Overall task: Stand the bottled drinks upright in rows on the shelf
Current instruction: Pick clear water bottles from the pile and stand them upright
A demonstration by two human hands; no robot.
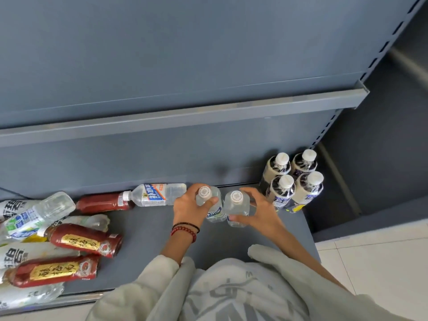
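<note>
At lower centre the left hand (186,206) grips the upright left clear bottle (208,201), the right hand (262,213) grips the right clear bottle (236,208) just beside it, on the shelf (148,230)

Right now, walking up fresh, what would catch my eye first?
Two hands at the middle of the shelf: the left hand grips one upright clear bottle, the right hand a second clear bottle. Four white-capped bottles stand in a square at the right; red and clear bottles lie heaped at the left.
</note>
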